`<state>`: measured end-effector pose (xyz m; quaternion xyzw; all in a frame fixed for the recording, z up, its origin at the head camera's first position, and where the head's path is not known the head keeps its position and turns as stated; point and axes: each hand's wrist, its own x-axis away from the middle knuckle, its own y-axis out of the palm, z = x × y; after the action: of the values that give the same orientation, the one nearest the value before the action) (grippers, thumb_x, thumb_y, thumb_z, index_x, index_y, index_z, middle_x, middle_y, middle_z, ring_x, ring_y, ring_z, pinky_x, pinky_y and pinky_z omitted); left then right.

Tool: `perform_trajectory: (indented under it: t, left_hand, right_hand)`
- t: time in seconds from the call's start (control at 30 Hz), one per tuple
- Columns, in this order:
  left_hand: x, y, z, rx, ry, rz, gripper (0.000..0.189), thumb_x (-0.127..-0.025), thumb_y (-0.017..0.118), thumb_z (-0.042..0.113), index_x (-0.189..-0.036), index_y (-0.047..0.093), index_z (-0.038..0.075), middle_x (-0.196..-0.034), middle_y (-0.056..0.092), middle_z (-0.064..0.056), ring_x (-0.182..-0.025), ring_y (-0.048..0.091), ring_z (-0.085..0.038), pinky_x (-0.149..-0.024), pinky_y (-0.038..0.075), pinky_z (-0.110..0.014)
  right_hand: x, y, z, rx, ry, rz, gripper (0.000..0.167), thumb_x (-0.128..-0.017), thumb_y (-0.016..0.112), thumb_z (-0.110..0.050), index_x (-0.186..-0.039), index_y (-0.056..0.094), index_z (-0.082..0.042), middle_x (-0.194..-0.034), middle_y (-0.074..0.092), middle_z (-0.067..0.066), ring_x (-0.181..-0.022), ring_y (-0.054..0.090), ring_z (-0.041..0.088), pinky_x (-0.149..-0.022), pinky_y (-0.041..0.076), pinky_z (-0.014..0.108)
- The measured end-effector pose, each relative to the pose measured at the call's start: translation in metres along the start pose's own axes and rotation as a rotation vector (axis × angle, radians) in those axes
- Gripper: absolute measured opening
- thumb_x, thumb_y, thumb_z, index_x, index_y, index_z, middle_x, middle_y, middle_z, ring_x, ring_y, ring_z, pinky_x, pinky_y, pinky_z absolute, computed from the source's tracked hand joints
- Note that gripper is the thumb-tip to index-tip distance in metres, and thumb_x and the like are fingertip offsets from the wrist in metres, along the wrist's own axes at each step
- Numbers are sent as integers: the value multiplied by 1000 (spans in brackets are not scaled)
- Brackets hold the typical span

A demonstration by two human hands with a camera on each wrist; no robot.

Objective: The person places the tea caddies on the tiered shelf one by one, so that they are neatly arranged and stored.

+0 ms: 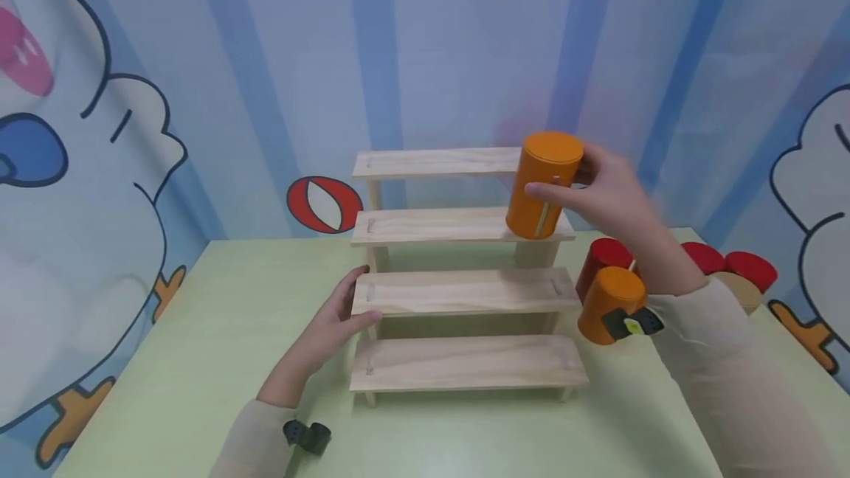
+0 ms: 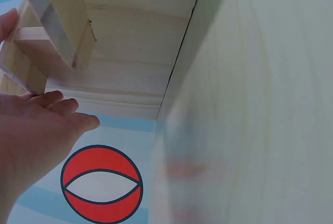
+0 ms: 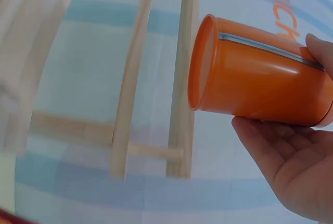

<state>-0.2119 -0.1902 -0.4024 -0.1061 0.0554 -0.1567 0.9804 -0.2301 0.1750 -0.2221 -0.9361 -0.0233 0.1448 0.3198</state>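
Observation:
A four-step rack (image 1: 458, 293) of pale wood stands on the table. My left hand (image 1: 335, 316) holds the left end of its second step from the bottom, thumb at the front edge and fingers at the back. With my right hand (image 1: 614, 190) I grip an orange cylindrical canister (image 1: 539, 168) around its side; a light strip runs down it. In the head view the canister covers the right end of the top step. The right wrist view shows its rimmed base (image 3: 200, 65) close to the uppermost board; whether they touch, I cannot tell.
Right of the rack stand another orange canister (image 1: 606, 308) and a red one (image 1: 591, 264), partly behind my right forearm. Farther right are two red canisters (image 1: 753, 268) and a tan one (image 1: 742, 288). A printed blue backdrop (image 1: 451, 57) hangs behind the pale green table (image 1: 265, 279).

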Motion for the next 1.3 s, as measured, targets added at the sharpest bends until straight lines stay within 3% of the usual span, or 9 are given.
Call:
perform_trajectory:
  t: [0.53,0.9,1.3]
  left_hand:
    - [1,1,1,-14,1,12,83,-91,67,20,-154,14,16,-156,23,-12,-143,27,-32,-112,30,-51]
    - [1,1,1,-13,3,7,84,-91,67,21,-154,12,15,-157,22,-12,-143,25,-32,-113,29,-51]
    - [2,2,0,-26,4,20,87,-91,67,22,-155,8,13,-159,17,-13,-145,20,-34,-113,26,-52]
  right_hand:
    - [-37,58,-25,-165,-70,-44,64,-79,77,-43,-131,53,-14,-122,60,6,-110,57,24,-95,48,45]
    - [-49,91,-34,-124,-72,-43,65,-77,77,-47,-130,54,-15,-119,61,4,-106,58,22,-90,50,43]
    - [-54,109,-36,-154,-79,-69,66,-78,79,-41,-130,54,-10,-119,61,8,-104,59,25,-90,51,42]
